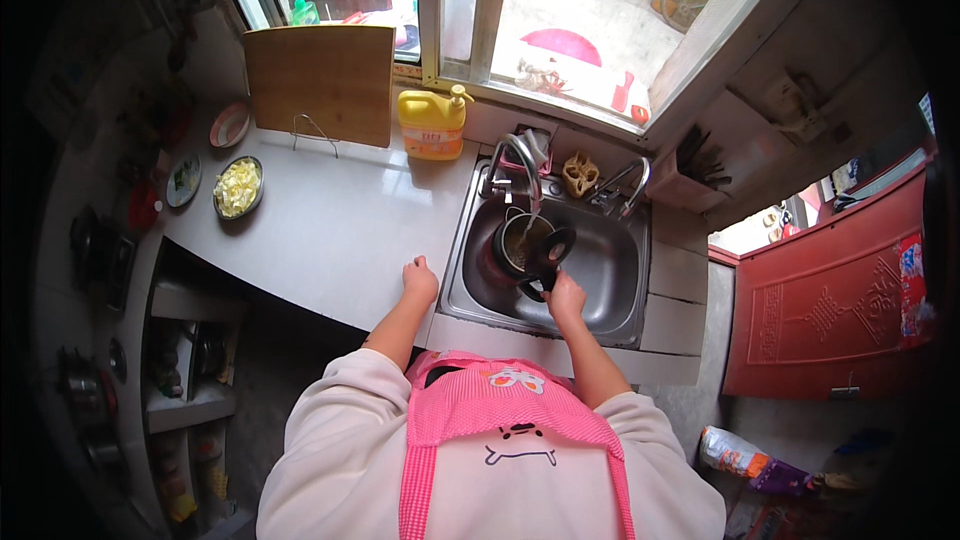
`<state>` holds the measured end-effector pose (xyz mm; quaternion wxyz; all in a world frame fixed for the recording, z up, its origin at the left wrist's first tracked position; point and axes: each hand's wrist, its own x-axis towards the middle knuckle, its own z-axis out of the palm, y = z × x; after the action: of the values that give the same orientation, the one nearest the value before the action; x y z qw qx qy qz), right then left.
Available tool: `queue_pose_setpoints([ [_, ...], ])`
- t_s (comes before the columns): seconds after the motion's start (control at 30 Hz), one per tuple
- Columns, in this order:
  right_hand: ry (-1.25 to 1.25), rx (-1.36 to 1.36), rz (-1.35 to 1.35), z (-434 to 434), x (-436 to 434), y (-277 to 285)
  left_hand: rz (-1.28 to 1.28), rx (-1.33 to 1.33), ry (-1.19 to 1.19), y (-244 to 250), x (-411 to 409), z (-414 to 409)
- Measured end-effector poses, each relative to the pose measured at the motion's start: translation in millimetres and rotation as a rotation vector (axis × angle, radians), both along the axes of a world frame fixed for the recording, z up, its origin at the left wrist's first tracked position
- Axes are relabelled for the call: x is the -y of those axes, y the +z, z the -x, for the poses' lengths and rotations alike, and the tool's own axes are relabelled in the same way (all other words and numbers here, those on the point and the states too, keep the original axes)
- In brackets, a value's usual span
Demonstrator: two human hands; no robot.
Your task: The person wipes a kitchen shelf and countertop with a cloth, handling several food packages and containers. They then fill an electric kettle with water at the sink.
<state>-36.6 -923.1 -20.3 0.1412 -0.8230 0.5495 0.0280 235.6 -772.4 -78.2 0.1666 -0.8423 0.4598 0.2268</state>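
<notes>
In the stainless steel sink [600,292] stands a dark red electric kettle [501,264] with its black lid [551,249] raised. My right hand [566,298] is closed around the kettle's black handle [534,289]. Water runs from the curved chrome faucet [525,152] into the kettle's open top, and liquid shows inside. My left hand [421,281] rests on the white countertop [330,210] just left of the sink, its fingers curled with nothing visible in them.
On the counter stand a yellow pump jug [433,127], a wooden cutting board [321,82] upright in a wire rack, and a bowl of chopped pale-yellow vegetable [238,189]. A second faucet [637,180] and a knife holder [679,178] are at the right. A window is ahead.
</notes>
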Motion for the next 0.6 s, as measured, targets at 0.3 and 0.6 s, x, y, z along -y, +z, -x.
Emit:
queue_pose_setpoints([
  [0.3,0.013,0.056,0.027,1.7,-2.1,-0.5,0.102,0.007,0.064,-11.2,-2.2,1.1],
  [0.6,0.005,0.046,0.009,-2.6,-6.4,5.1,0.145,0.039,0.018,-16.4,-9.4,-2.1],
])
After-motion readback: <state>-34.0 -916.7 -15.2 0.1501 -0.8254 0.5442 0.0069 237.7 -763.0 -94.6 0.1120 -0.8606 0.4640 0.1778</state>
